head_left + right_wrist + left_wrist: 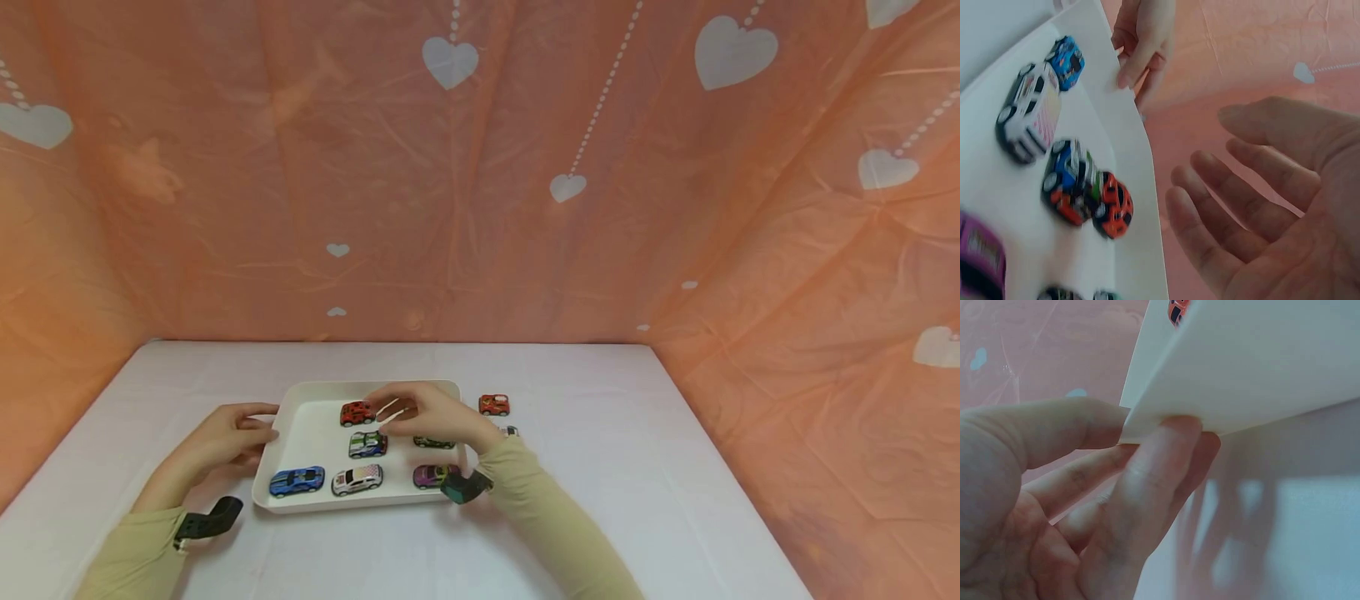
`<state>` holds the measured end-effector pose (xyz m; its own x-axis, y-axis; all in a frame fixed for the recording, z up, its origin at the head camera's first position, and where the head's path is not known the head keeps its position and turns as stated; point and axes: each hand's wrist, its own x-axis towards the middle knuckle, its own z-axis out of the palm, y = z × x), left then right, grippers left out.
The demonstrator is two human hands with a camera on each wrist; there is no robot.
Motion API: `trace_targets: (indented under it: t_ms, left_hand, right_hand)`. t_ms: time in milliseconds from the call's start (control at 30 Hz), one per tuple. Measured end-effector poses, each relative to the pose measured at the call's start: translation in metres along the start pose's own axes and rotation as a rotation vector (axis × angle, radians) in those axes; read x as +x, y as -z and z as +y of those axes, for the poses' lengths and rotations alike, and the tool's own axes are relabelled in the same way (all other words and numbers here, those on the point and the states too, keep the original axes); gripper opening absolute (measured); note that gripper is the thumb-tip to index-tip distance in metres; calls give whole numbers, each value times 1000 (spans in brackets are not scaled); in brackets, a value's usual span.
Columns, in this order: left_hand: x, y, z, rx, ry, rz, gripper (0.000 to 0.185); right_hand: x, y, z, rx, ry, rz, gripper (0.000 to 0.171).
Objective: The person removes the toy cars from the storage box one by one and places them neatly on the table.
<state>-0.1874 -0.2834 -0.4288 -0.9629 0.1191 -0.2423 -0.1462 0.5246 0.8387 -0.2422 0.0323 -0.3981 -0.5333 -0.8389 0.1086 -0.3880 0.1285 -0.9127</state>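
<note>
A white tray point(311, 421) holds several toy cars. My left hand point(217, 437) grips its left side, with thumb and fingers pinching the wall point(1260, 375) in the left wrist view. Over the tray hovers my right hand point(438, 412), fingers loosely bent; in the right wrist view the palm holds nothing. Nearest to its fingertips are a red toy car point(357, 413) and a white, green and blue toy car point(367, 444). Along the front stand a blue toy car point(297, 481), a white toy car point(357, 480) and a purple toy car point(433, 476). A dark green toy car point(433, 442) is partly hidden beneath my right hand.
Right of the tray, a red-orange toy car point(494, 405) stands on the white tabletop point(600, 467). Beside it a whitish toy car point(512, 431) is mostly hidden by my right wrist. An orange curtain point(375, 208) with white hearts surrounds the table's back and sides.
</note>
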Motion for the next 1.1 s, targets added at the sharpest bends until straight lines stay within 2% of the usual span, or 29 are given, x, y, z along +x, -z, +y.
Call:
trace_targets:
  t_ms: [500,867,1100]
  left_hand:
    - [-1,0,1,11,-2,1,56]
    - [-1,-1,2,10,-3,3,56]
    - [-1,-1,0,9,-17,-7,56]
  right_hand:
    - [36,-30,-1,-27,-58,-63,39]
    - [49,-42,3,-108,-100,-151,41]
    - [54,-47,7,-94,-163,-203,44]
